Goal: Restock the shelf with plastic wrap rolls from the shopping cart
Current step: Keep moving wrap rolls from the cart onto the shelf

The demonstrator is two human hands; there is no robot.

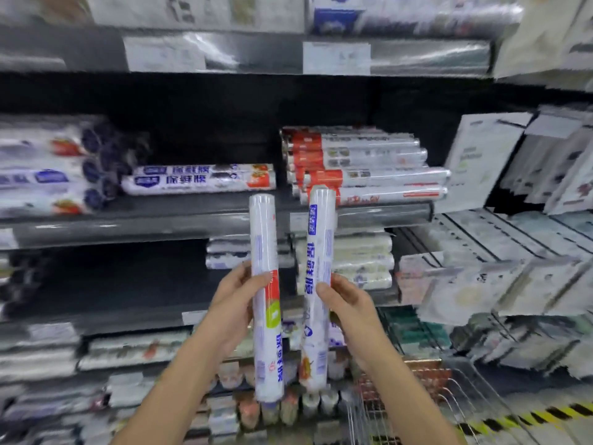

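Observation:
My left hand (232, 303) grips a white plastic wrap roll (264, 239) upright, with blue print and a red and green label. My right hand (348, 305) grips a second white roll (319, 239) upright beside it, a small gap apart. Both rolls stand in front of the middle shelf (179, 224), where two matching rolls (199, 179) lie flat left of centre. A wire shopping cart (455, 396) shows at the lower right.
A stack of red-ended rolls (362, 165) lies on the same shelf to the right. More white rolls (48, 168) are piled at the far left. Hanging packets (519, 175) fill the right side. Lower shelves hold further rolls. A yellow-black floor stripe (545, 415) runs at bottom right.

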